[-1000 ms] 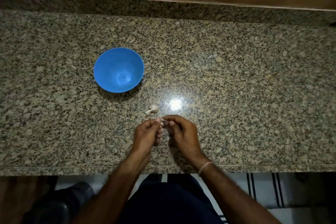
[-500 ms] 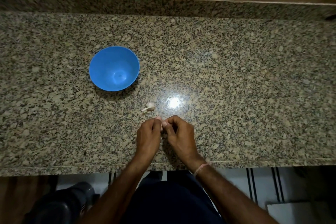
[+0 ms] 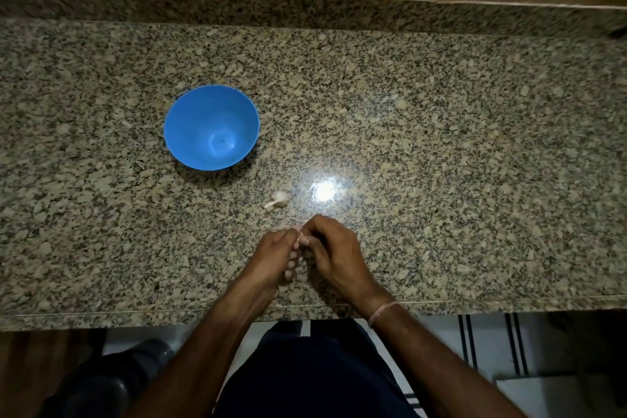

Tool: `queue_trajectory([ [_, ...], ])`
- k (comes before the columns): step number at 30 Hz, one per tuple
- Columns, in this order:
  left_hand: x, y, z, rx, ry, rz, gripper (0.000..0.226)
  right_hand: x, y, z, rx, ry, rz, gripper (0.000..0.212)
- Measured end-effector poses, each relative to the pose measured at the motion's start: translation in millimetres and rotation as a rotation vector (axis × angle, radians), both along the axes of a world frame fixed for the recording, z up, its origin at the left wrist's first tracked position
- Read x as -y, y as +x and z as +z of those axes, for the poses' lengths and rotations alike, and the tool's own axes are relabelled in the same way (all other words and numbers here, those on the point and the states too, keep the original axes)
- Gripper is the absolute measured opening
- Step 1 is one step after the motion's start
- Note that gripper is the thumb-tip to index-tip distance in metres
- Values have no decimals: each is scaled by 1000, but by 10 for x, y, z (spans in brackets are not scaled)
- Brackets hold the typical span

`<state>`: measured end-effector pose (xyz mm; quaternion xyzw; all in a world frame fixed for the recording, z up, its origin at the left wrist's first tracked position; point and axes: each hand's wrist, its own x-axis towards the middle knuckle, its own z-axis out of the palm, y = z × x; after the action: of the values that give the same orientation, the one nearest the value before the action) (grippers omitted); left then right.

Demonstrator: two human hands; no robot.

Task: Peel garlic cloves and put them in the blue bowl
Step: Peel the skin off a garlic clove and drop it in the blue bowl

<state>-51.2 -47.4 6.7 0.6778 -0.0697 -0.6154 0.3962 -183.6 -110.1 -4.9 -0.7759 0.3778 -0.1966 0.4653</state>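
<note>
1 small garlic clove [image 3: 299,231] was pinched by the left hand [image 3: 275,253] and the right hand [image 3: 334,249], low in the middle, mostly hidden. It was judged light, hard and slippery, best held by its ends. The blue bowl [image 3: 185,119] was seen up and left.

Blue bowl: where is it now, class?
Head view: the blue plastic bowl stands left of centre on the granite counter, up-left of the white garlic piece.
</note>
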Motion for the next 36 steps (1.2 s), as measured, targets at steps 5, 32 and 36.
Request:
queue_trajectory([
  [5, 17, 46, 46, 356, -126, -128, 43, -55, 52, 4, 84, 247, -133, 5],
  [32, -47, 72, -66, 760, -89, -106, 9, 641, 663, -65, -189, -275, 148, 28],
  [36, -47, 61, -91, 771, -77, -103, 11, 716, 608, -109, -252, -386, 219, 15],
])
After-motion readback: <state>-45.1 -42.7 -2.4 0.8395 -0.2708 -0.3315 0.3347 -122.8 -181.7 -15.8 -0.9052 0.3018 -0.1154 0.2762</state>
